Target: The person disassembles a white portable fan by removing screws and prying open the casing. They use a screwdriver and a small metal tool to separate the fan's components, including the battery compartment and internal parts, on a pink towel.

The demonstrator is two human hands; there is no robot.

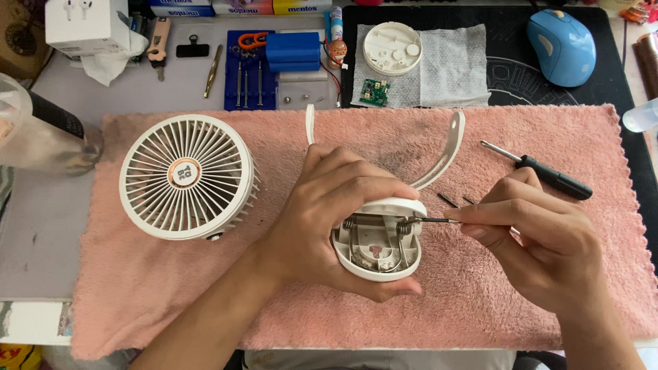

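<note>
My left hand [329,212] grips a white oval fan base [380,257], open side up, with a wire spring and metal parts showing inside. A white curved bracket arm [445,154] rises from it toward the far side. My right hand [541,240] pinches a thin metal tool [433,220] whose tip reaches the spring at the base's upper right. A round white fan head [186,176] lies face up on the pink towel [480,308], to the left of my left hand.
A black-handled screwdriver [548,175] and small dark screws [449,200] lie on the towel near my right hand. Behind are a blue bit holder [250,72], blue battery pack [293,51], green circuit board [374,91], white round cover [392,48], blue mouse [562,44] and a clear bottle [41,130].
</note>
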